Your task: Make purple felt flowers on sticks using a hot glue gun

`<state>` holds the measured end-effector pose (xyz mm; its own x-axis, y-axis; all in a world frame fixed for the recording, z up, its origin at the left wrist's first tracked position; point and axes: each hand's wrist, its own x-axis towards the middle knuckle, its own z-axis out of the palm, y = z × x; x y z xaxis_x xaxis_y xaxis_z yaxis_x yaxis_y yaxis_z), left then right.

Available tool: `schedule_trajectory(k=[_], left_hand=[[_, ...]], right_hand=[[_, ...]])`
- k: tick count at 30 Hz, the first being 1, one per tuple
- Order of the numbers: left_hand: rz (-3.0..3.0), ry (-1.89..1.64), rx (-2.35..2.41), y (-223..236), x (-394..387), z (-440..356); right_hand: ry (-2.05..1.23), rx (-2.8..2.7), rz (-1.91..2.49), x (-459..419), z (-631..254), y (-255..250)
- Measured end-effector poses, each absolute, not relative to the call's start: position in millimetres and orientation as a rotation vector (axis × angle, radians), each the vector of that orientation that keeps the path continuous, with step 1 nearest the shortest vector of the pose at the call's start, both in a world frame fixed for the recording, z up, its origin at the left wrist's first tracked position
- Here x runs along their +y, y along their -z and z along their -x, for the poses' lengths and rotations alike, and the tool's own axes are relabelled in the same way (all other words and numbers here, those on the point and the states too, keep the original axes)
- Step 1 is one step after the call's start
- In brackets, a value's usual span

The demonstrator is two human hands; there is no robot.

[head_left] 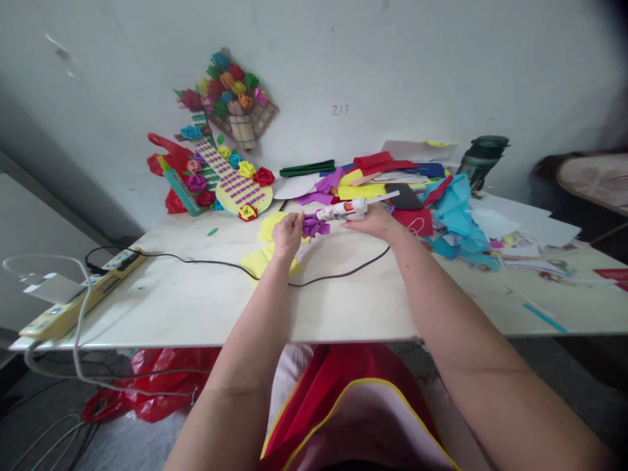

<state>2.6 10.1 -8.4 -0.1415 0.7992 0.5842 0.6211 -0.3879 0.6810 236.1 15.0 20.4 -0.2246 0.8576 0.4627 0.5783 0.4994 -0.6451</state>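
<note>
My right hand [373,222] is closed around a white hot glue gun [343,209] with a glue stick jutting from its back end. The gun's tip points left, at a crumpled purple paper flower [314,226]. My left hand [288,234] pinches the flower at its left side; the exact grip is hidden by the fingers. Beneath and beside the left hand lie yellow paper pieces [267,258] on the white table [343,314]. A black cord [338,276] runs across the table under my left wrist toward my right hand.
A power strip [83,294] with a white charger lies at the left edge. Behind stand a paper-flower guitar [245,190], a glue bottle [181,190] and a flower basket on the wall [243,131]. Coloured paper [363,190], blue paper [454,209] and a dark bottle [483,160] are at right.
</note>
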Motion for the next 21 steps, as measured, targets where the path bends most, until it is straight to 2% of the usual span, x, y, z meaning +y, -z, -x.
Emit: schedule_trajectory(k=[21], left_hand=[[-1.842, -1.585, 1.589, 4.8, 8.5, -3.8]], right_hand=[[-0.074, -2.003, 1.340, 9.1, -231.5, -22.1]])
